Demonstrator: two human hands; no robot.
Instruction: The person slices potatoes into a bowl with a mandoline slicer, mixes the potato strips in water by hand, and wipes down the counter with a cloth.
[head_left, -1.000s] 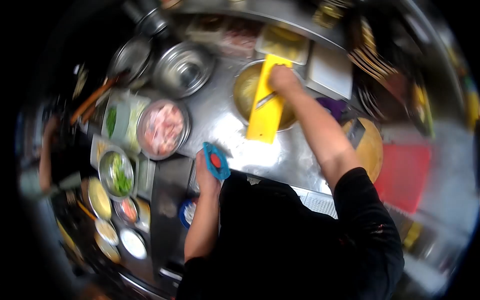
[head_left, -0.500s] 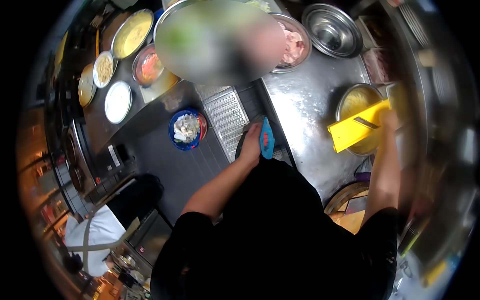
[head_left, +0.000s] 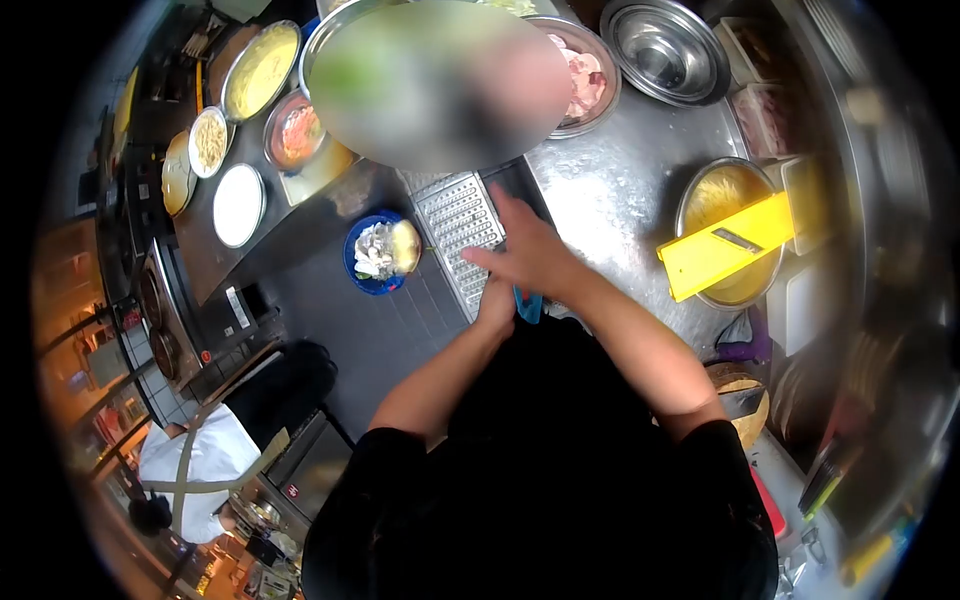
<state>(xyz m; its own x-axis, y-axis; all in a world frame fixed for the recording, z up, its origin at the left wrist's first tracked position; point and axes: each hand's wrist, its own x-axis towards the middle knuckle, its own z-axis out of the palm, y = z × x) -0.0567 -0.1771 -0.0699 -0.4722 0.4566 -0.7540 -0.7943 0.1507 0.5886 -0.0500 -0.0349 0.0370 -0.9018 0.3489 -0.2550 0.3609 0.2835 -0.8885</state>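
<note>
A: How are we positioning our hands?

B: We are bending the left hand (head_left: pixel 495 305) near our torso; its fingers are hiding, so we cannot tell their grip. The blue article (head_left: pixel 529 308) is showing beside it, partly covered. We are spreading the right hand (head_left: pixel 535 250) wide, apparently empty, above the ridged metal grate (head_left: pixel 462 222).

A: What is lying farther out?

B: The blue tub (head_left: pixel 378 288) is standing left of the grate, a pale, blurred item (head_left: pixel 405 246) overlapping it. The yellow mandoline slicer (head_left: pixel 700 264) is spanning the steel bowl (head_left: pixel 681 208), presumably so shreds (head_left: pixel 718 188) are collecting below.

A: And farthest?

B: The nested steel bowls (head_left: pixel 665 55) are standing together, probably saving counter space.
</note>
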